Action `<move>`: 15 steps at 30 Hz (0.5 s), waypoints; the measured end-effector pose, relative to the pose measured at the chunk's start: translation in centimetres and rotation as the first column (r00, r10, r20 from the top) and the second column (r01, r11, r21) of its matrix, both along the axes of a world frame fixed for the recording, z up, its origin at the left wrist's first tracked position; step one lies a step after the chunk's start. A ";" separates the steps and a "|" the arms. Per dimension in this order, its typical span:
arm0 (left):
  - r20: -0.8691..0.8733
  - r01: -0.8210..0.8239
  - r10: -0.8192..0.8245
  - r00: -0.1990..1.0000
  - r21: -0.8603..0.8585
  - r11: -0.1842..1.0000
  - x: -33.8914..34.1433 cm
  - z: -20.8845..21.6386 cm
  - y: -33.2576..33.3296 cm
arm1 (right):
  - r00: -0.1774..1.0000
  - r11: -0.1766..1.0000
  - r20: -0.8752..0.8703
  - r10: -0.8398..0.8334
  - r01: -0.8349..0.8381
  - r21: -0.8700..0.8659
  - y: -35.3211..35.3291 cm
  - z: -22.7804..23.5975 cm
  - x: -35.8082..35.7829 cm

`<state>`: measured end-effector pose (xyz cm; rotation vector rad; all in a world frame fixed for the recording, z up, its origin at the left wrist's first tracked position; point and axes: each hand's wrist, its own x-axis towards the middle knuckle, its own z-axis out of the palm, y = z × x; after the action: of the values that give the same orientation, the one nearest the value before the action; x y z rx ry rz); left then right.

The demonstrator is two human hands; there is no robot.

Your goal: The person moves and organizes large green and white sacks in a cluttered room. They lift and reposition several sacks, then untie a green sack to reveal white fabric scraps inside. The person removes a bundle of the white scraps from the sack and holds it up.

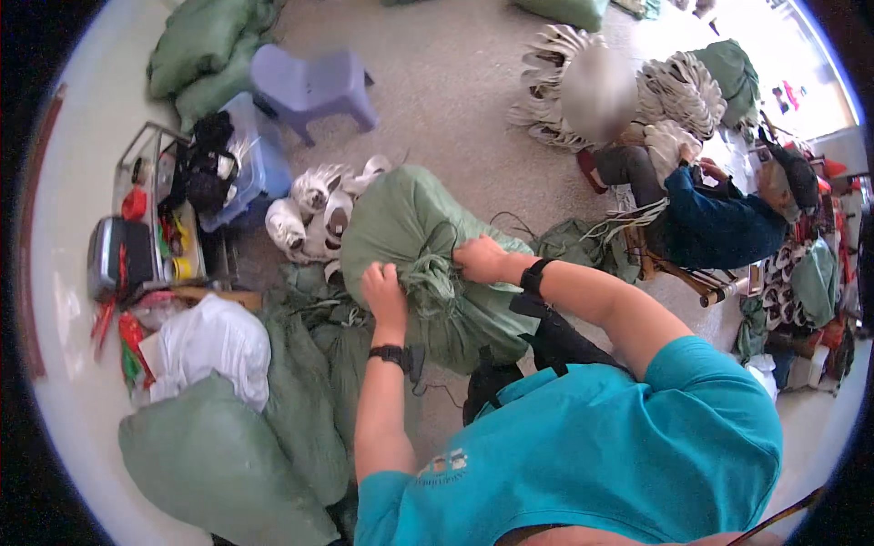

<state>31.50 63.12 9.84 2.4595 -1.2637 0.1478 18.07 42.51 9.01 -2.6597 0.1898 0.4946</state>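
A full green woven sack point(387, 218) stands before me, its mouth gathered into a crumpled bunch point(431, 280) on top. At the right side of that bunch, my right hand point(482, 259) is closed in a pinch on a thin dark cord point(448, 233), which loops up by the neck. My left hand point(384, 291) rests against the sack left of the bunch with its fingers curled in. What those fingers hold, if anything, is hidden.
White shoe-like pieces point(320, 205) lie behind the sack, near a purple plastic chair point(314, 86) and a blue bin point(259, 155). More green sacks point(218, 455) and a white bag point(214, 346) lie at left. A seated person point(719, 218) handles white pieces at right.
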 end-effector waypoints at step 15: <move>-0.504 0.192 -0.102 0.858 0.130 0.973 4.5 -1.8 -0.1 | 0.974 0.959 -0.109 -0.201 0.218 0.181 -1.4 1.8 1.9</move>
<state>36.02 62.99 8.01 2.3051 -1.2573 -0.6259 19.96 41.13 10.82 -2.3978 0.4245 0.5346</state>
